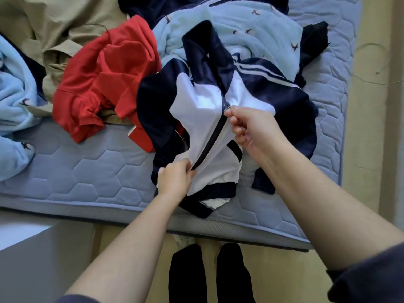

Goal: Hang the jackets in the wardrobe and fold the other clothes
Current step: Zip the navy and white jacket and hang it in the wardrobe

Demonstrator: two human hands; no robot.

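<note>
A navy and white jacket (196, 110) lies on the blue quilted mattress (87, 171), near its front edge. The left hand (175, 179) has its fingers clamped on the white fabric at the bottom of the zip (213, 136); the right hand (255, 130) pinches the zip pull higher up. A red garment (105, 79), a beige garment (50, 25) and light blue fleece (236, 29) lie heaped behind.
</note>
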